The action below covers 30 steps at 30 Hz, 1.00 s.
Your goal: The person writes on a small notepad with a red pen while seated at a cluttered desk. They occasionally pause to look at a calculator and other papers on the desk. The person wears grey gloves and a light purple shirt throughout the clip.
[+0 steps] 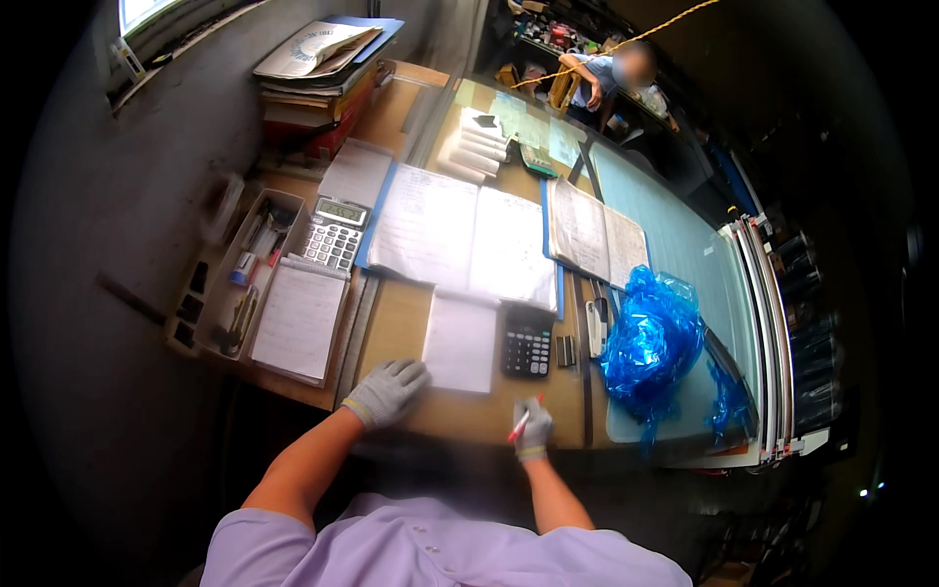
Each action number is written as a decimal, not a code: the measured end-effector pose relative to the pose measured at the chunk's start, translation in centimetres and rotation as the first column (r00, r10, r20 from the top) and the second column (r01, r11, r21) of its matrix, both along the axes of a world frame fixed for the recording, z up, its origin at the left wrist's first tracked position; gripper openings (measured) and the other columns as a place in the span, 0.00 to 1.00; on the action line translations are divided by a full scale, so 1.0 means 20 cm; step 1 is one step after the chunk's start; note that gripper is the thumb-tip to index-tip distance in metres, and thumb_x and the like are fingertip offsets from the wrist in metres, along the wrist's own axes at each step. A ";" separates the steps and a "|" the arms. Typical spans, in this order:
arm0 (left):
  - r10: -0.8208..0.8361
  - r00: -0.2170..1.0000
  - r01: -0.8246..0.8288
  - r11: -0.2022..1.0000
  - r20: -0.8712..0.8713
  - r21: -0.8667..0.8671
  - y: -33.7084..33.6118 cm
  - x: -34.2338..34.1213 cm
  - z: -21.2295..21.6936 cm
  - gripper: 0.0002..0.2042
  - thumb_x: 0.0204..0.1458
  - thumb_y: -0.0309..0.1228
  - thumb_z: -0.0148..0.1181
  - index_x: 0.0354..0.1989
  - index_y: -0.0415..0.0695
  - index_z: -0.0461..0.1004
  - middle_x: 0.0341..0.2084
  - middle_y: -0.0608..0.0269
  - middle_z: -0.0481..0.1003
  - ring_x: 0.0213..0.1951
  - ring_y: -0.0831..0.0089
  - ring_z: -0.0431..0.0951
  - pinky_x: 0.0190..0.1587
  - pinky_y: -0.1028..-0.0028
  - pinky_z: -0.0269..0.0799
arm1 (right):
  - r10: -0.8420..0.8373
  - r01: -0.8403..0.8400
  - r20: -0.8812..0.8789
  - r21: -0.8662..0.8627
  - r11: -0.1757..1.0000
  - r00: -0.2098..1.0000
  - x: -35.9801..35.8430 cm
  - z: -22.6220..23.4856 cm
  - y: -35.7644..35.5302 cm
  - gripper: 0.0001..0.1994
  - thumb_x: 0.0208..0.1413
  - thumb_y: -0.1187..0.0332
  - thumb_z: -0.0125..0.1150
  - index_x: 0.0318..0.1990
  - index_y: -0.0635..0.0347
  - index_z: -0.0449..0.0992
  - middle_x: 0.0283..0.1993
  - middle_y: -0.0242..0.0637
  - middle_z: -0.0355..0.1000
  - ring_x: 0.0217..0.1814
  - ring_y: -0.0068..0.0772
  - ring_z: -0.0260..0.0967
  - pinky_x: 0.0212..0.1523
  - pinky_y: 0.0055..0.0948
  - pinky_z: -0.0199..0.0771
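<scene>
A red-and-white pen [518, 428] is slanting over the near edge of the desk [469, 416], and the gloved right hand [534, 433] is pinching it, right of and below a white notepad [460, 342]. The gloved left hand [387, 393] is lying palm down, holding nothing, its fingers stretched out toward the pad's lower left corner; whether they are touching the paper, I cannot tell. A black calculator [527, 350] is sitting just right of the pad, with a stapler [596, 328] and crumpled blue plastic [646, 342] lying farther right. Beyond the pad, a large open ledger [425, 225] is spreading across the desk, while a grey calculator [335, 237] is resting to its left.
</scene>
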<state>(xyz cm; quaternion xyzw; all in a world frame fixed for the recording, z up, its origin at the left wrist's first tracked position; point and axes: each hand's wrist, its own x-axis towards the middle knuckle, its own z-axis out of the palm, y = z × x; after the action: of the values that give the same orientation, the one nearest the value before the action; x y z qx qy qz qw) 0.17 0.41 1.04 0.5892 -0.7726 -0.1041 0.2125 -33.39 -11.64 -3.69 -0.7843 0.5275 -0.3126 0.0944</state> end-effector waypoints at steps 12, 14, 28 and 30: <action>0.004 1.000 -0.004 1.000 0.004 0.006 0.01 -0.01 0.00 0.27 0.53 0.39 0.63 0.63 0.46 0.70 0.62 0.52 0.70 0.63 0.51 0.69 0.64 0.53 0.65 | -0.171 0.160 -0.179 -0.070 0.985 0.969 -0.20 -0.04 0.24 0.14 0.54 0.65 0.71 0.23 0.54 0.71 0.19 0.43 0.70 0.24 0.49 0.73 0.27 0.45 0.72; 0.006 1.000 -0.006 1.000 0.001 0.006 0.01 -0.01 0.01 0.27 0.53 0.39 0.63 0.62 0.46 0.70 0.62 0.52 0.70 0.63 0.51 0.69 0.64 0.53 0.65 | -0.172 0.162 -0.187 -0.068 0.984 0.967 -0.19 -0.03 0.23 0.14 0.54 0.65 0.70 0.23 0.54 0.71 0.19 0.43 0.70 0.24 0.49 0.73 0.27 0.45 0.72; 0.011 1.000 -0.011 1.000 -0.016 0.026 0.02 -0.01 0.02 0.26 0.54 0.37 0.63 0.61 0.45 0.71 0.62 0.52 0.70 0.63 0.51 0.69 0.65 0.54 0.65 | -0.205 0.197 -0.240 -0.060 0.979 0.949 -0.17 0.01 0.23 0.13 0.54 0.62 0.70 0.25 0.53 0.73 0.20 0.44 0.71 0.25 0.50 0.74 0.27 0.46 0.72; 0.013 1.000 -0.012 1.000 -0.015 0.024 0.02 -0.01 0.01 0.26 0.54 0.37 0.63 0.61 0.45 0.71 0.62 0.52 0.70 0.63 0.51 0.69 0.65 0.54 0.65 | -0.207 0.199 -0.244 -0.059 0.978 0.947 -0.17 0.00 0.23 0.13 0.55 0.62 0.70 0.25 0.53 0.73 0.20 0.44 0.71 0.25 0.51 0.73 0.27 0.46 0.72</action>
<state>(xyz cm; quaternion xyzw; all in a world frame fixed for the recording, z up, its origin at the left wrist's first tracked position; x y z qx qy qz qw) -0.01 0.72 1.27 0.5957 -0.7660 -0.1164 0.2119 -36.80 -6.98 -3.65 -0.7603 0.6077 -0.2287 -0.0186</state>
